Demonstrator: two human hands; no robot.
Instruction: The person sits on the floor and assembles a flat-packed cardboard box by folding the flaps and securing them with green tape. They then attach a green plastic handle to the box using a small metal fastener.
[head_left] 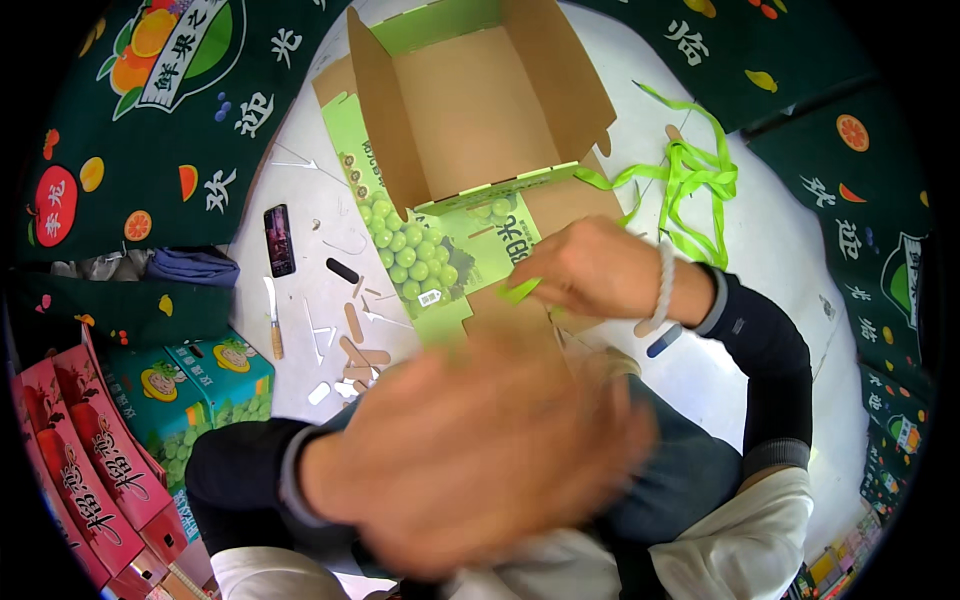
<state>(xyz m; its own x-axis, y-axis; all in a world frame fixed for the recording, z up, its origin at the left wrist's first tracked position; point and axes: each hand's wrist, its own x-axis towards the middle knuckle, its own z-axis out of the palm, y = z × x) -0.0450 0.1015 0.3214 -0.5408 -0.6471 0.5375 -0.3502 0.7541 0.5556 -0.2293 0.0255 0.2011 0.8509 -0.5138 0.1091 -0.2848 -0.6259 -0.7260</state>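
Note:
My right hand [590, 270] is closed in a pinch on a bright green ribbon [522, 291]; a short piece of it shows at the fingertips. A longer tangle of the same ribbon lies on the floor to the right of the box. My left hand [470, 450] is smeared by motion close to the camera, its fingers unreadable. Ahead of my hands, an open cardboard box [470, 95] shows its plain brown inside. Under its near edge lies a green cardboard panel [415, 250] printed with grapes, partly covered by my hands.
On the white floor at left are a phone [279, 240], a knife [273, 318] with a wooden handle, and several cardboard and white scraps [362, 352]. Red boxes [90, 450] and a teal box [190, 385] stand at lower left. Dark green printed cloths [160, 150] hang along both sides.

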